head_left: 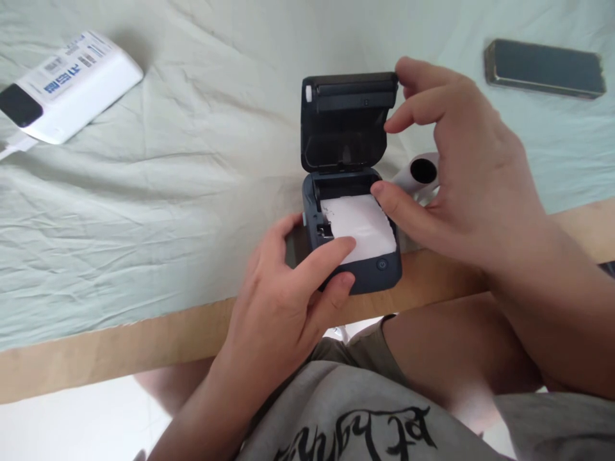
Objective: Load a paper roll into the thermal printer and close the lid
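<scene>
A small dark blue label printer [369,278] is tilted up at the table's front edge, with its black-lined lid [343,131] swung open. White paper [362,224] lies in its compartment, one edge ragged. My left hand [278,291] grips the printer from the left, its index fingertip resting on the paper and its thumb on the front rim. My right hand [480,147] spans the right side, with fingers at the lid's upper right corner and the thumb by the paper's upper corner. Partly behind this hand is a white tube-like object [408,176] with a dark round end.
On the left, a white power bank [96,89] with a dark end and printed label has a white cable [16,147] plugged in. A dark flat rectangular object [545,67] lies at the far right. Wrinkled pale green cloth [192,160] covers the table, stopping short of its wooden edge [120,349].
</scene>
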Motion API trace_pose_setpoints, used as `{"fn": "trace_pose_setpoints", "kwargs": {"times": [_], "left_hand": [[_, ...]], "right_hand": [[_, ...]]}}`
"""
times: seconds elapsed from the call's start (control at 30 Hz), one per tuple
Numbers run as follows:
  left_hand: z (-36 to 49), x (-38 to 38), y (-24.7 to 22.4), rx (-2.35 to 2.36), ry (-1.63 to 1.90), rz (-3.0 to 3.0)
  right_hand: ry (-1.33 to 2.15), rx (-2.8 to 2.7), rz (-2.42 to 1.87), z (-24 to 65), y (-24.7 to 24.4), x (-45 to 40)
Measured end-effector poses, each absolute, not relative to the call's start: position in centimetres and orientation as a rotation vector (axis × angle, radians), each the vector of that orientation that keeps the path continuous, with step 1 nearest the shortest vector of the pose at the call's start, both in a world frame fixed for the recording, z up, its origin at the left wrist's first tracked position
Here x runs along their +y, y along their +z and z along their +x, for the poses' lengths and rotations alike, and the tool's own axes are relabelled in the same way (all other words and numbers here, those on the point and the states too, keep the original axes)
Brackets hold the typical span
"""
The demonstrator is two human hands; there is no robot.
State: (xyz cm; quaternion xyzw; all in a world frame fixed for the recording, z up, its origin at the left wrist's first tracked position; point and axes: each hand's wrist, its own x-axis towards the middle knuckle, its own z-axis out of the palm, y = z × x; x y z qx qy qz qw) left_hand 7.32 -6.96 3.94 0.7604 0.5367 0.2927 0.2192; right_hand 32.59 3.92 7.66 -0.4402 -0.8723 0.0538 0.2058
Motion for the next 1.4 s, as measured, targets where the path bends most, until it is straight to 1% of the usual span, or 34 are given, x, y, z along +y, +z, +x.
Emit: {"fn": "trace_pose_setpoints", "kwargs": {"times": [0.23,0.3,0.43,0.57,0.73,0.93,1.0,1.07,1.23,1.33,1.4], "left_hand": [[7.4,-6.8,4.1,1.445,0.804,2.100],[7.4,-6.8,4.1,1.448,0.808,2.096],[7.1,-6.9,4.2,1.414,0.799,2.085],[7.0,-7.0,4.1,1.357,0.809,2.106],[7.8,-7.1,3.1,1.415,0.930,2.071],[8.0,-7.0,2.8,1.469,0.924,2.083],[7.8,-6.8,3.0,1.461,0.883,2.079],[7.7,-6.7,3.3,1.462,0.831,2.046],[7.4,-7.4,3.6,1.535,0.721,1.974],[7.3,-7.7,3.6,1.551,0.694,1.983],[7.2,-7.8,3.7,1.552,0.717,2.005]], "right_hand": [[0.076,-2.325,-1.135,32.8,8.3,3.7],[0.071,-2.291,-1.166,33.1,8.4,3.3],[0.217,-2.309,-1.368,33.5,8.1,2.2],[0.239,-2.382,-1.365,33.5,7.2,0.7],[0.043,-2.489,-1.268,34.6,6.6,-1.2],[-0.374,-2.650,-1.037,34.4,7.7,-2.2],[-0.439,-2.638,-1.021,34.0,7.8,-2.2],[-0.406,-2.620,-1.035,33.8,7.3,-2.3],[-0.192,-2.473,-1.190,34.9,5.2,-2.4],[-0.078,-2.524,-1.214,36.1,4.3,-2.1],[0.072,-2.577,-1.281,36.6,4.1,-1.7]]}}
